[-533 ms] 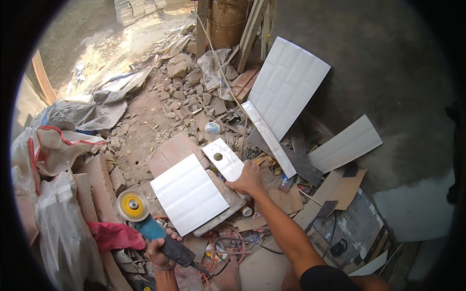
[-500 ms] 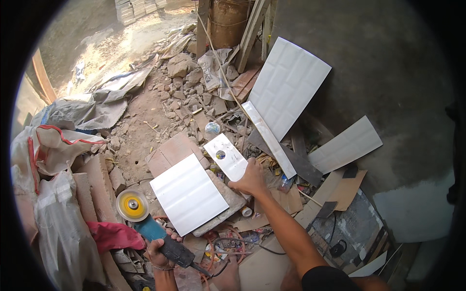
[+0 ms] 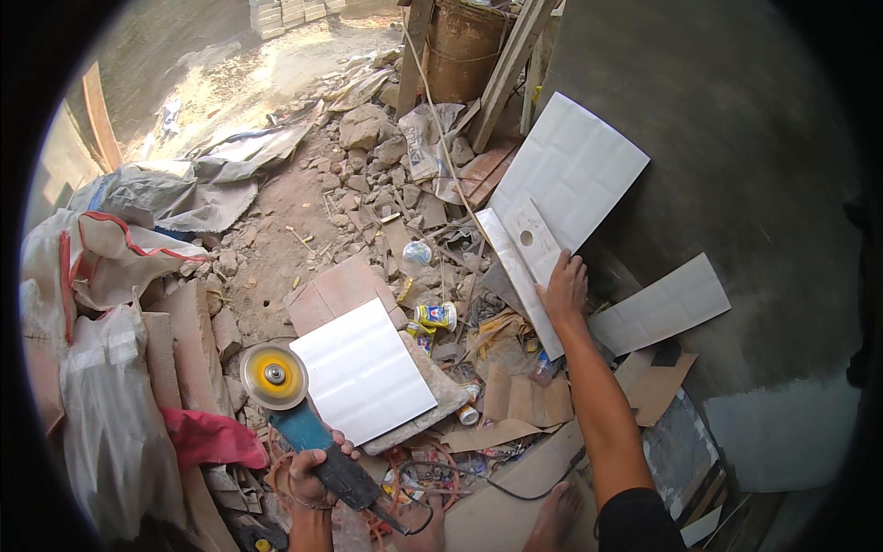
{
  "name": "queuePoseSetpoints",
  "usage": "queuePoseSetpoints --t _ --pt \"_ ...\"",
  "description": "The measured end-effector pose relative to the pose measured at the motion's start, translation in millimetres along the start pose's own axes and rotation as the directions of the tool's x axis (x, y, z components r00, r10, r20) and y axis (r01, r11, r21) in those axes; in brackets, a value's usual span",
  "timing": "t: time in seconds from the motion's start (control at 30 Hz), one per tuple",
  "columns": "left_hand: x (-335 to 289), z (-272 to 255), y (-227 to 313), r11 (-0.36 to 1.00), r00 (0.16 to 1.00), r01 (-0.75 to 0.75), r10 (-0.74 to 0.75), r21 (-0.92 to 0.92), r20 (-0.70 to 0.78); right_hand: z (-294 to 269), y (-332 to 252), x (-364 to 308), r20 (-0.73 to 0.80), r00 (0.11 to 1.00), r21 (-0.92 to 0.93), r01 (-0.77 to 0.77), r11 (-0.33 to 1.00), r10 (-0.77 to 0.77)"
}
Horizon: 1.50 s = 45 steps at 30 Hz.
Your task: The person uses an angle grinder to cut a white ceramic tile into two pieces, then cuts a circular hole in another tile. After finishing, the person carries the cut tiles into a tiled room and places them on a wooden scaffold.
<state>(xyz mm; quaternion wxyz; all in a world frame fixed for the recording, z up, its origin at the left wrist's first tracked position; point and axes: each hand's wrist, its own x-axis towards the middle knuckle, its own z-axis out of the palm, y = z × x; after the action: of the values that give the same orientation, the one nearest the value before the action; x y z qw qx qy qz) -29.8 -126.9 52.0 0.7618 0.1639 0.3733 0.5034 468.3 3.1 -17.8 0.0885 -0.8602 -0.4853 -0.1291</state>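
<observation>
My left hand [image 3: 311,472] is wrapped round the body of a teal and black angle grinder [image 3: 308,432], whose yellow-centred disc [image 3: 274,374] points up and left. Beside it a white tile [image 3: 366,373] lies flat on a stone block. Out to the right, my right hand [image 3: 565,287] grips the lower end of a small white tile piece with a round hole [image 3: 533,237]. That piece is against the face of a large white tile [image 3: 572,170] propped on the wall, just behind a narrow white strip [image 3: 518,281].
Another cut white tile [image 3: 660,305] leans on the wall at the right. Rubble [image 3: 368,138] covers the ground ahead. Sacks [image 3: 120,396] and a red cloth [image 3: 213,442] lie at the left. The grinder's black cord [image 3: 529,495] runs near my bare feet [image 3: 556,515].
My right hand has carried the holed tile piece from beside the flat tile to the propped tile on the right. A yellow can now shows where the piece was. The left hand still holds the grinder.
</observation>
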Motion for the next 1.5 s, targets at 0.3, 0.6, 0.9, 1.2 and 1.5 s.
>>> queuePoseSetpoints --t 0.3,0.6,0.9,1.2,1.5 --pt "-24.5 -6.7 12.1 0.996 0.999 -0.034 0.037 0.083 -0.032 33.8 -2.6 10.2 -0.163 0.978 -0.152 0.104 0.983 -0.128" --pt "-17.6 -5.0 12.4 0.994 0.998 0.003 0.004 0.112 -0.064 32.2 -6.5 -21.9 -0.264 0.949 -0.17 0.128 0.977 -0.17" --pt "-18.6 -10.5 18.3 0.988 1.0 -0.01 0.009 0.155 0.01 31.2 2.2 -83.5 -0.022 0.981 0.124 0.192 0.974 -0.19" --pt "-23.3 -12.3 19.3 0.993 1.0 -0.025 0.023 0.117 0.017 -31.5 -107.3 -154.8 0.174 0.969 0.808 -0.039 0.587 -0.175" --pt "13.4 24.6 14.6 0.921 0.982 -0.173 0.133 0.35 0.135 -184.6 -197.7 -241.5 0.464 0.365 0.847 -0.45 0.283 -0.807"
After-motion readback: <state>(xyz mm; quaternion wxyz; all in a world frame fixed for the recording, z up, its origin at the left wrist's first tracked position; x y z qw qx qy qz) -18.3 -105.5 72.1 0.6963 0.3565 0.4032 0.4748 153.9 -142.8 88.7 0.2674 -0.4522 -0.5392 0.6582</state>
